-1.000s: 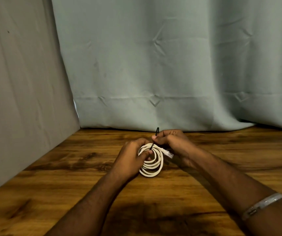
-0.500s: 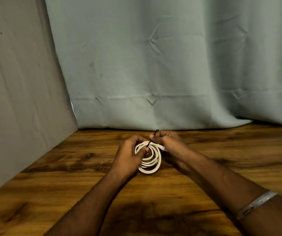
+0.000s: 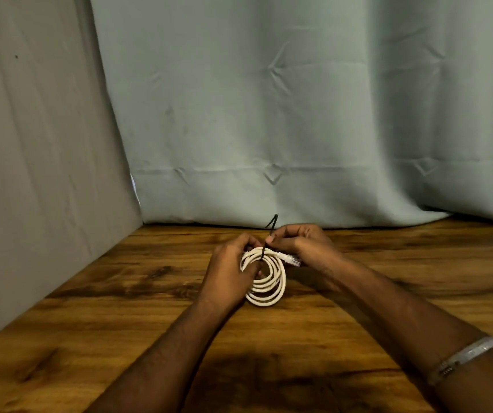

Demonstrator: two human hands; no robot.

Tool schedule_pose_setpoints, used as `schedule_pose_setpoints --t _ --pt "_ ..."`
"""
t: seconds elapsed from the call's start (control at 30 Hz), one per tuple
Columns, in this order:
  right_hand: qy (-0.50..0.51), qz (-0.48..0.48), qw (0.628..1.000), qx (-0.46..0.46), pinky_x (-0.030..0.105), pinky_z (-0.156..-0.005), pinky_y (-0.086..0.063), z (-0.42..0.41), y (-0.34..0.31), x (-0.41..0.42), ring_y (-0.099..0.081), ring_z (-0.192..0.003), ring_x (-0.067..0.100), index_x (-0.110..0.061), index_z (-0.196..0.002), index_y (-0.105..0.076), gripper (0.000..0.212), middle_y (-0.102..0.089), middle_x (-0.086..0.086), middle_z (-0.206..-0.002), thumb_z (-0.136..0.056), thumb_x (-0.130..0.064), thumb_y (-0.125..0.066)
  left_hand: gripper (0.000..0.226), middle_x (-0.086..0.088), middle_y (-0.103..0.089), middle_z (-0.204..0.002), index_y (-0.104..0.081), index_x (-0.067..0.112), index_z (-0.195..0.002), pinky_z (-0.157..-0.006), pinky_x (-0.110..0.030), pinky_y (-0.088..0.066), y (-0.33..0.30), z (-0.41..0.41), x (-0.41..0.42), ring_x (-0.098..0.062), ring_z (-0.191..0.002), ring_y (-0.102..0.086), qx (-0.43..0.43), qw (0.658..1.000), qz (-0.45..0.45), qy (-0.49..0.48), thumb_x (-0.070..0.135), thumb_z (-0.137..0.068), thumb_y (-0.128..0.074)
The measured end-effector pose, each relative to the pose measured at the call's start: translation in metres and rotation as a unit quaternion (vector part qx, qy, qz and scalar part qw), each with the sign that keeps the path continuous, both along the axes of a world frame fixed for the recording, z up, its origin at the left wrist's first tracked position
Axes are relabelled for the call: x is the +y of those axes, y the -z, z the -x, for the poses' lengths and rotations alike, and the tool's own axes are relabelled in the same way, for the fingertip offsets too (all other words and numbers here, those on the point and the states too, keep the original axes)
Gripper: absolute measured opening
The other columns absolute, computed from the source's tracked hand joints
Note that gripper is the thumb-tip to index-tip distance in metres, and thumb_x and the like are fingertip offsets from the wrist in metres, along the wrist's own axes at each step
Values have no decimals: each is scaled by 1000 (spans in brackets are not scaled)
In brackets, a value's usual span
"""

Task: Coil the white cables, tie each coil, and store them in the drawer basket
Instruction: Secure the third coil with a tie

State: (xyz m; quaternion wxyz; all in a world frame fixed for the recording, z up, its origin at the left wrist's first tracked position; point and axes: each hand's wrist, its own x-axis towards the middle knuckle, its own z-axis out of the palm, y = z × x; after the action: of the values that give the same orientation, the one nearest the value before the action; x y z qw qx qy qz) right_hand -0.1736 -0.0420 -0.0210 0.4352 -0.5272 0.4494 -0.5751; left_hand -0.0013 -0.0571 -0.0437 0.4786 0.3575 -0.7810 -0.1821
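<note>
A white cable coil (image 3: 270, 283) of several loops stands on edge on the wooden table (image 3: 120, 308), its clear plug (image 3: 293, 260) pointing right. My left hand (image 3: 230, 271) grips the coil's left side, fingers through the loops. A thin black tie (image 3: 270, 232) wraps the top of the coil and its ends stick up. My right hand (image 3: 297, 241) pinches the tie just above the coil. No drawer basket is in view.
A grey-green curtain (image 3: 299, 114) hangs along the table's far edge, and a grey cloth wall (image 3: 36, 174) closes the left side. A silver bracelet (image 3: 463, 357) sits on the right wrist.
Both hands stay on the coil and the tie. The tie's ends now stick up a little straighter above my right fingers; the plug shows again at the right.
</note>
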Motion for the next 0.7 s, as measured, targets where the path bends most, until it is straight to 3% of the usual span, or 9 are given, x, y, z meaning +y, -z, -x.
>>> schedule_pose_setpoints --t 0.17,0.33,0.5,0.6,0.7 --pt "36 5 999 14 22 -59 -57 0 -3 3 -71 -65 15 -4 -85 -78 6 -76 12 -78 -88 0 -74 22 8 -75 -95 -68 26 -105 -83 -41 -59 2 4 2 -7 -89 -71 10 996 -65 68 15 -87 -74" --pt "61 25 998 12 29 -68 -57 0 -4 0 -70 -69 21 -8 -78 -76 16 -74 13 -77 -90 2 -71 16 2 -77 -99 -70 20 -110 -87 -45 -59 -1 8 3 -15 -93 -73 68 984 -119 112 27 -97 -64" --pt "57 89 990 95 26 -76 -55 3 -6 1 -70 -80 16 -12 -80 -75 14 -75 7 -83 -89 -1 -74 16 0 -78 -97 -74 19 -105 -90 -53 -56 2 8 -3 -20 -94 -73 89 983 -129 99 25 -99 -61" --pt "58 121 981 141 24 -70 -54 1 -6 4 -67 -75 13 -9 -83 -75 8 -75 12 -81 -91 -8 -76 14 4 -78 -97 -75 20 -106 -90 -51 -57 4 8 -5 -15 -94 -73 77 988 -111 78 21 -97 -64" --pt "88 150 967 184 33 -66 -54 2 -6 4 -65 -68 15 -10 -81 -74 15 -74 18 -79 -93 -19 -77 15 10 -76 -95 -73 24 -107 -81 -38 -58 3 9 1 -4 -89 -71 -4 998 -36 48 27 -99 -60"
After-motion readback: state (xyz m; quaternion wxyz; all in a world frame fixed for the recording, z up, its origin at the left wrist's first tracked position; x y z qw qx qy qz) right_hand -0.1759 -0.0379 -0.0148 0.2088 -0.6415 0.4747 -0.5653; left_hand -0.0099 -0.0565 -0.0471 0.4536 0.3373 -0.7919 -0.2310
